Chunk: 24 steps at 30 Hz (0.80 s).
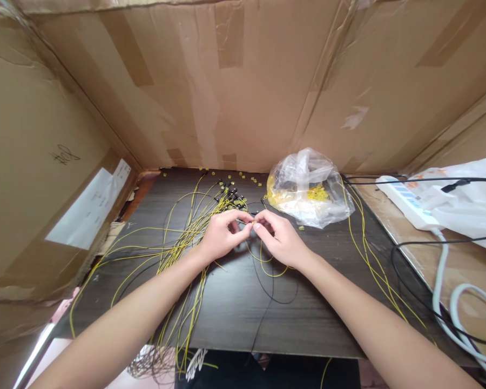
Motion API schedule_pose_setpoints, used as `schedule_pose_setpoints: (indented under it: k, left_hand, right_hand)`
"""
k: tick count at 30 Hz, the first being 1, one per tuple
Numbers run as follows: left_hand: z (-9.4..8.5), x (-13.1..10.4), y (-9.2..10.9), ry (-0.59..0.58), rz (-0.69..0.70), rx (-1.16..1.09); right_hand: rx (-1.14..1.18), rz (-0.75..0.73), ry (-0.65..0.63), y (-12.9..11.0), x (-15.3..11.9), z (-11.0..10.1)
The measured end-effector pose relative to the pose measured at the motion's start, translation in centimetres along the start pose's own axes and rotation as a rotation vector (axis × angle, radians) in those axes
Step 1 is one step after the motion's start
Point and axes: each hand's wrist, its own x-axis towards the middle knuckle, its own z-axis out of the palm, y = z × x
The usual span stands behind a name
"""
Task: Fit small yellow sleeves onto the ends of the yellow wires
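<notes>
My left hand (223, 233) and my right hand (281, 240) meet over the middle of the dark table, thumbs and index fingers pinched together. A small yellow piece (254, 221) shows at the right fingertips; what the left fingers grip is mostly hidden. Below the hands, a thin yellow wire (276, 275) and a thin black wire (263, 292) hang in loose loops on the tabletop. Left of my hands spreads a bundle of yellow and black wires (182, 246). Its black connector ends (230, 195) lie just beyond my left hand, among small loose yellow pieces (243, 175).
A clear plastic bag (328, 208) with yellow pieces inside stands behind my right hand. More yellow wires (364, 243) run down the table's right side. A white power strip (407, 202) with its thick cable (439, 270) lies further right. Cardboard walls (243, 108) enclose the back and sides.
</notes>
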Motion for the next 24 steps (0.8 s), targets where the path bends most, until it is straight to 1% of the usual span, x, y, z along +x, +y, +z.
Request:
schedule_pose_setpoints:
  k: [5, 13, 20, 24]
  left_hand:
    - [0.0, -0.08, -0.18, 0.001, 0.027, 0.007]
    - [-0.11, -0.15, -0.05, -0.028, 0.083, 0.038]
    - [0.03, -0.17, 0.05, -0.014, 0.051, 0.035]
    - [0.07, -0.1, -0.04, -0.002, 0.02, 0.017]
  right_hand:
    - [-0.015, -0.001, 0.001, -0.13, 0.02, -0.12]
    - [-0.035, -0.006, -0.004, -0.16, 0.08, -0.07]
    - [-0.072, -0.006, -0.031, 0.14, 0.08, 0.05]
    - [-0.057, -0.008, -0.005, -0.1, -0.04, 0.0]
